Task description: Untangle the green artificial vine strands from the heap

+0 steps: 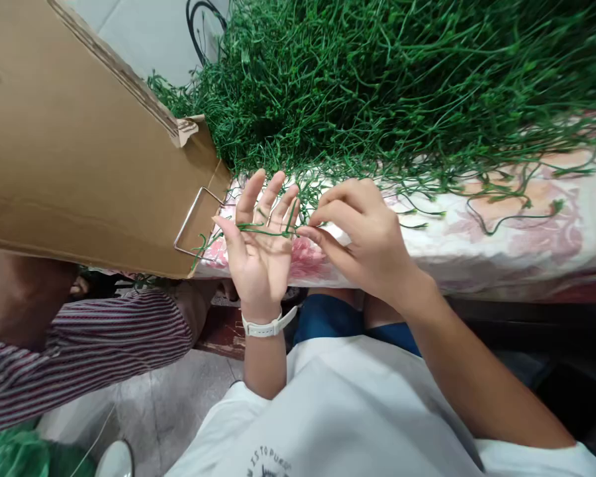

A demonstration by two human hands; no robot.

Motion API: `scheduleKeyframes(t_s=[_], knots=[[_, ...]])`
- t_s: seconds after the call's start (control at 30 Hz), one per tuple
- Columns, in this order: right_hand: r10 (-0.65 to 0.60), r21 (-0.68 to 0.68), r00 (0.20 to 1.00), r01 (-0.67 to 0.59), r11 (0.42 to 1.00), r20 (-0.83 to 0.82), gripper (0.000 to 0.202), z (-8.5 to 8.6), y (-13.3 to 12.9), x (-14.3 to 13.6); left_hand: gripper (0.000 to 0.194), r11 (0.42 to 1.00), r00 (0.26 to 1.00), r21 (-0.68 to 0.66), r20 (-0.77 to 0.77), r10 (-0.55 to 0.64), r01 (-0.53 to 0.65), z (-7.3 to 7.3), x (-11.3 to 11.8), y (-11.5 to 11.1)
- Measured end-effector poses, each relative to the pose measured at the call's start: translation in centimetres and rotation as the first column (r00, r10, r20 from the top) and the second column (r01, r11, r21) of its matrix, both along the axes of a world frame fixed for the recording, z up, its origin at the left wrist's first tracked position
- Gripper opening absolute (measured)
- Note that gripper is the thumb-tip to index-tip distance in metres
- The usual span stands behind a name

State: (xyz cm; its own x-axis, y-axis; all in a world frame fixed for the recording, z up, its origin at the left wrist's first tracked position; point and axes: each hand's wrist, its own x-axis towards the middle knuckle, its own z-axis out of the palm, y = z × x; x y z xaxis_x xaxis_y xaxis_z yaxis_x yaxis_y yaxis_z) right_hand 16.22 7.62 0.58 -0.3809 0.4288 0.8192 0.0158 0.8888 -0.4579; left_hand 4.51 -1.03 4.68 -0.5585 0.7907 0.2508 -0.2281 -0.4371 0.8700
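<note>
**Green strand spans the left hand, pinched by the right hand**

And here we are, with a huge green heap filling the top of our view, so tangled that we can't pick single stems apart, its far side cut off by the frame. To our left looms a big cardboard sheet, cropped at the edge and hiding most of the neighbour beside us. Below, our white shirt carries lettering that the bottom edge slices away. The heap sits on a worktop with a floral cloth, and we spot striped clothing under the cardboard, its wearer mostly out of sight.

To the hands! Our left is palm up, fingers spread and gripping nothing tightly; our right has thumb and forefinger pinched on the strand. Beside the left thumb, a bent wire frame leans over the cardboard, and a pale watch circles the left wrist.

Smallest of all, the strand: it runs across the left palm, just below the fingers, to the right fingertips, which cover that end. Its other end, by the left thumb, we can't make out.
</note>
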Motion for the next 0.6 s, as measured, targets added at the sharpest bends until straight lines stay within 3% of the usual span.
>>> scheduleKeyframes(t_s=[0.17, 0.33, 0.47, 0.6], knots=[[-0.025, -0.061, 1.000, 0.024, 0.998, -0.012, 0.019, -0.3, 0.8, 1.1, 0.050, 0.982, 0.990, 0.137, 0.071, 0.119, -0.127, -1.2, -1.0, 0.5], [-0.117, -0.145, 0.993, 0.115, 0.983, -0.008, 0.026, -1.0, 1.5, 1.8, 0.053, 0.980, 0.961, 0.152, 0.262, 0.084, -0.127, -1.8, -1.7, 1.1], [-0.314, -0.266, 0.947, 0.285, 0.921, -0.074, 0.031, -1.0, 2.6, 3.0, 0.058, 0.966, 0.960, 0.197, 0.256, 0.113, -0.166, -1.9, -3.3, 1.2], [-0.519, -0.366, 0.844, 0.443, 0.818, -0.139, 0.032, -0.1, 3.8, 4.6, 0.062, 0.953, 0.981, 0.244, 0.123, 0.152, -0.178, -2.1, -4.8, 0.7]])
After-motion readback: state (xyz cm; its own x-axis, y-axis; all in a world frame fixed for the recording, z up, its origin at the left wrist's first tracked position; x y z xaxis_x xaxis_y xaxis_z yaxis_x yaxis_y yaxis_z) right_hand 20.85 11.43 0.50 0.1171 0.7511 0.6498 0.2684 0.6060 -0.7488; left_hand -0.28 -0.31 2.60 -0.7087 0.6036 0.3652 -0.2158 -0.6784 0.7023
